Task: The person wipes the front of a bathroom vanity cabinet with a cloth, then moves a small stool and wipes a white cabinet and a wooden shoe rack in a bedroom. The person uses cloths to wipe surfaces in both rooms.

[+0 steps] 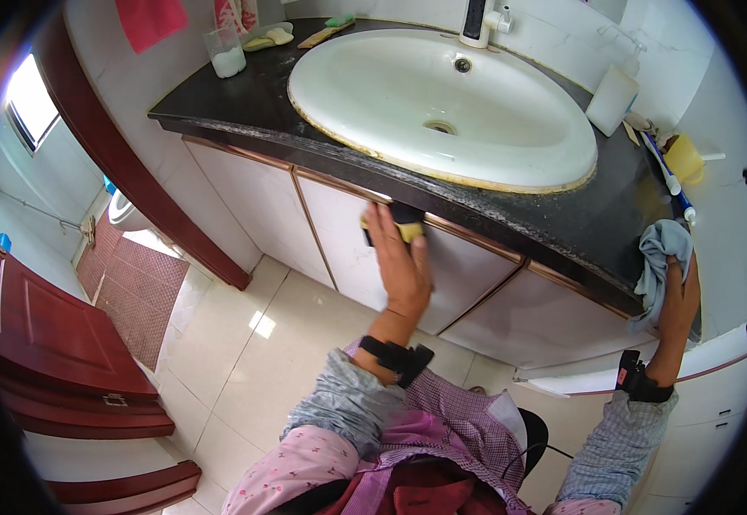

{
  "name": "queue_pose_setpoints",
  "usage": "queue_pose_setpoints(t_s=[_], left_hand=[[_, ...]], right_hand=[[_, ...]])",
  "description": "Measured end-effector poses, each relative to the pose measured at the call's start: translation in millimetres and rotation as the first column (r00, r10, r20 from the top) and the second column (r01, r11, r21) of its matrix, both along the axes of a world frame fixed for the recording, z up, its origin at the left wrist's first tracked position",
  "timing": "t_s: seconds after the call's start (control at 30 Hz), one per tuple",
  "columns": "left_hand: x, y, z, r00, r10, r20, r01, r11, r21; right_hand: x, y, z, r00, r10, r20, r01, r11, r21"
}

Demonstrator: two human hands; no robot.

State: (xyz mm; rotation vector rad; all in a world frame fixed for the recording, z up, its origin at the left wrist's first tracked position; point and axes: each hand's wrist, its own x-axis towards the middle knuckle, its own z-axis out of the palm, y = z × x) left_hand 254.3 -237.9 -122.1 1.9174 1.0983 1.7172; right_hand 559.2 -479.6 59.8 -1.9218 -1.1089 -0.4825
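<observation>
My left hand [399, 261] holds a yellow and black sponge [410, 230] against the white cabinet doors [341, 238], just below the front edge of the black stone countertop [232, 119]. At the right end of the counter, my right hand [679, 283] rests on a crumpled grey-blue cloth [660, 251], its fingers partly hidden in the folds. Between and beyond the hands, a white oval washbasin [502, 129] is set in the counter, with yellowish staining along its rim.
A faucet [475, 26] stands behind the basin. On the left are a cup of white stuff [226, 55], a soap dish [267, 38] and a brush [327, 32]. On the right are a pump bottle [613, 96], toothpaste tubes [666, 167] and a yellow cup [684, 158]. A dark red door [71, 322] stands left.
</observation>
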Motion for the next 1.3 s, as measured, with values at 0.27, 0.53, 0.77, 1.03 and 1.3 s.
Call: queue_pose_setpoints(t_s=[0.27,0.53,0.77,1.03,1.3], left_hand=[[-70,103,14,0.968,0.186,0.169,-0.195,0.980,0.040],[-32,89,17,0.920,0.299,0.254,-0.305,0.952,-0.014],[-4,31,7,0.985,0.138,0.099,-0.147,0.985,0.094],[-29,67,23,0.951,0.150,0.269,-0.149,0.989,-0.026],[76,-42,-17,0.995,0.056,0.088,-0.067,0.989,0.134]], right_hand=[[-2,0,1,0.995,-0.079,0.067,0.082,0.996,-0.042],[-5,3,1,0.994,-0.095,0.049,0.095,0.995,-0.012],[-5,-1,4,0.998,-0.046,0.034,0.048,0.998,-0.047],[-5,1,4,0.995,-0.098,0.025,0.099,0.994,-0.054],[-12,4,6,0.993,-0.112,0.023,0.113,0.993,-0.037]])
